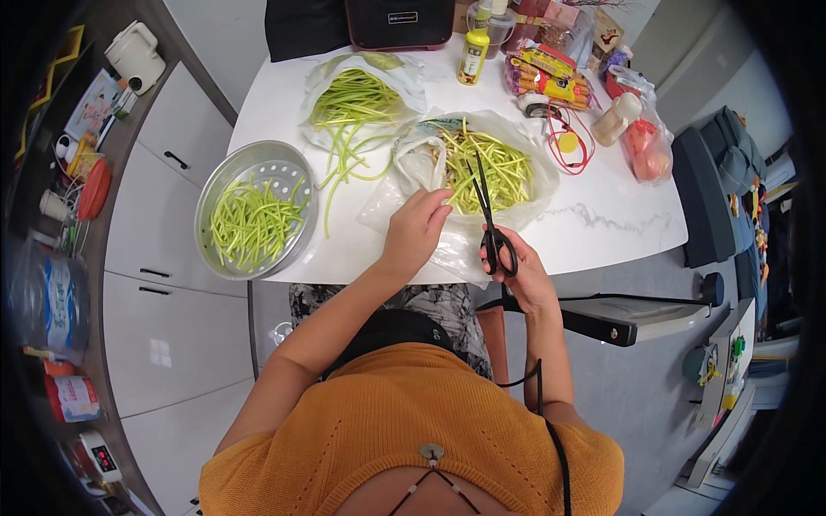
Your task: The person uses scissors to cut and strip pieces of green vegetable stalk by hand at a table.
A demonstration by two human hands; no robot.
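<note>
Mustard-orange knit top [413, 396]: 6 o'c
L hand [417, 228]: fingers part-curled, can't tell hold
R hand [527, 271]: fingers round black long-bladed scissors [491, 232], blades ajar twd 12

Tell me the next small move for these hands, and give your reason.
I'd probably have the left hand pick up one of the long stems trailing from the rear bag onto the table: no stem shows in that hand, the right hand holds the black scissors, and the pieces in the metal pan look shorter than those trailing stems.
</note>
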